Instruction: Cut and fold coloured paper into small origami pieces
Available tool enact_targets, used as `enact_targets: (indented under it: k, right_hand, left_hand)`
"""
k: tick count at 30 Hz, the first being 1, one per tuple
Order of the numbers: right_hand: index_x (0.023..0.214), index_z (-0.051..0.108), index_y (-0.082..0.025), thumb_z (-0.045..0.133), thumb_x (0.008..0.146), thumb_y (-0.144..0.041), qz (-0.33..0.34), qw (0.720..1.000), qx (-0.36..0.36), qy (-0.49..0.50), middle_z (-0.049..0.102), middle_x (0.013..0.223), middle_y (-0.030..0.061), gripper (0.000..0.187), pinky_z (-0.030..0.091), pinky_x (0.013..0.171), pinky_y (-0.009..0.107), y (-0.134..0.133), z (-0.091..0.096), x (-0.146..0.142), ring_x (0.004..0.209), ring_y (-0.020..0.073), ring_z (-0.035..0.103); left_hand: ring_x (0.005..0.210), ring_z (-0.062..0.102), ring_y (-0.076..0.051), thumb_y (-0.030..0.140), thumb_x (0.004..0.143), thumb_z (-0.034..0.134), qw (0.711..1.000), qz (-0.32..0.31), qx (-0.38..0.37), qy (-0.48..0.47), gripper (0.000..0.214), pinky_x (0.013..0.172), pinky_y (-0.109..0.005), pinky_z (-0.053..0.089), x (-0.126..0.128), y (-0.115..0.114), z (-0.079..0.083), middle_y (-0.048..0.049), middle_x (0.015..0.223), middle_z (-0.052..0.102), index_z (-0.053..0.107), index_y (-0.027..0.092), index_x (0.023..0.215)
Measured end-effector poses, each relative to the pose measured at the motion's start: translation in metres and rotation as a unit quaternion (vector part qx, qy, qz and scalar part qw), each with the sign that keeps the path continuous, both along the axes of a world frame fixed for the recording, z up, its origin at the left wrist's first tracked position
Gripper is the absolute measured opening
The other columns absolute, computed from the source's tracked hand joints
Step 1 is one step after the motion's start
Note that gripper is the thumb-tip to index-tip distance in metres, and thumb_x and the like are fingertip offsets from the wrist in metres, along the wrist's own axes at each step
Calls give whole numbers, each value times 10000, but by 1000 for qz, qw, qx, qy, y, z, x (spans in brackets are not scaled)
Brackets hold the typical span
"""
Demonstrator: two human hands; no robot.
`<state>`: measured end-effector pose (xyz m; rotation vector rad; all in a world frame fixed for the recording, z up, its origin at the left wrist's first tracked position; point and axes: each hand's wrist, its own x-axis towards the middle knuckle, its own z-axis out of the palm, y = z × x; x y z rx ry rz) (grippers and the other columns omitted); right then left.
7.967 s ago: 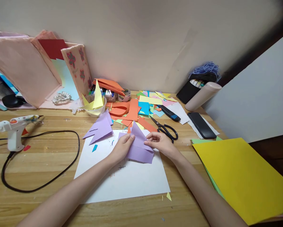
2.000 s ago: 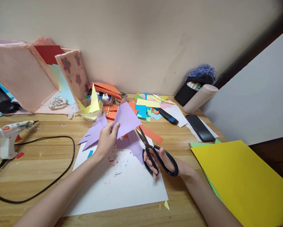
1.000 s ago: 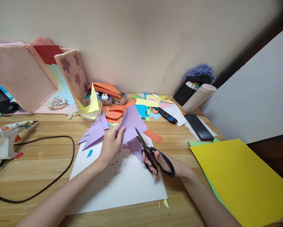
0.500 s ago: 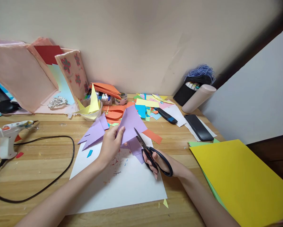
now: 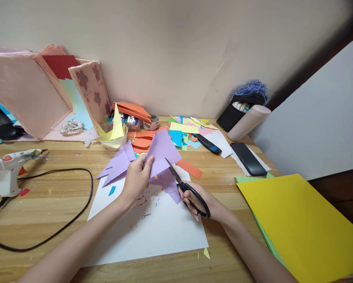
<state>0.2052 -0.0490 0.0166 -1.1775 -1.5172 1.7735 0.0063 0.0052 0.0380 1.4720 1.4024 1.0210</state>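
Observation:
Between its thumb and fingers, my left hand point(image 5: 137, 175) pinches a piece of purple paper point(image 5: 163, 151), held up above the desk. My right hand point(image 5: 194, 196) grips black-handled scissors point(image 5: 176, 174); their blades lie across the lower right edge of that paper and look nearly closed. More purple pieces point(image 5: 117, 163) rest to the left of my left hand, and another purple scrap point(image 5: 169, 182) lies beneath the held paper. Under both hands is a white sheet point(image 5: 152, 239) with coloured marks on it. A small blue scrap point(image 5: 111, 191) sits on its left part.
A glue gun point(image 5: 9, 171) with a looped black cord is at the left. Behind my hands are a clear bowl point(image 5: 115, 145) with yellow pieces, orange paper point(image 5: 139, 141) and a black cutter point(image 5: 208, 144). At right lie a phone point(image 5: 248, 158) and yellow sheets point(image 5: 300, 224).
The scissor handles have come together, closing the blades at the purple paper's edge. Both hands and the paper have shifted slightly left.

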Motion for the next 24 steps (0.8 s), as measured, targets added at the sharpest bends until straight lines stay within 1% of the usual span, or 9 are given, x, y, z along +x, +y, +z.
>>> enact_targets:
  k: [2,7,10,14,20,24]
  right_hand:
    - [752,409,-186,442,808,-557,-2,1000,1,7,344,572,-66,377,366,339,151,0,-2,-1,391,40,355]
    - [785,419,-171,368,701,-734,3,998,-2,63,341,607,-62,571,407,365,175,-2,-8,-8,404,34,349]
    - [799,425,-169,344,669,-768,-1,999,-7,54,336,604,-63,618,413,373,189,-3,-9,-10,402,37,348]
    - [809,435,-164,358,686,-751,-2,999,7,37,340,624,-57,604,412,369,186,-3,-7,-10,402,31,337]
    - [793,437,-167,376,695,-737,-9,999,13,30,335,599,-64,582,402,341,183,-3,-8,-9,381,34,341]
    - [754,424,-173,431,726,-682,-30,999,10,10,346,545,-72,510,376,323,165,-4,-8,-9,363,42,362]
  left_hand:
    - [266,380,-69,432,836,433,1000,0,0,-3,311,265,-168,290,0,0,0,59,445,523,427,183,650]
    - [270,366,-71,460,832,426,1000,-16,-17,-10,316,264,-176,306,3,-4,2,47,455,536,492,175,713]
    - [276,371,-81,492,821,424,999,-23,-28,-17,349,261,-188,315,5,-7,4,42,457,526,536,164,776]
    - [280,371,-83,502,816,425,999,-23,-31,-18,363,266,-193,325,5,-7,6,41,458,522,549,161,791]
    - [283,369,-78,476,824,429,999,-31,-32,-14,331,255,-179,312,3,-6,7,47,445,516,516,172,723]
    - [276,361,-74,467,819,443,998,-35,-44,-31,317,246,-178,313,2,-3,6,53,441,516,513,173,722]
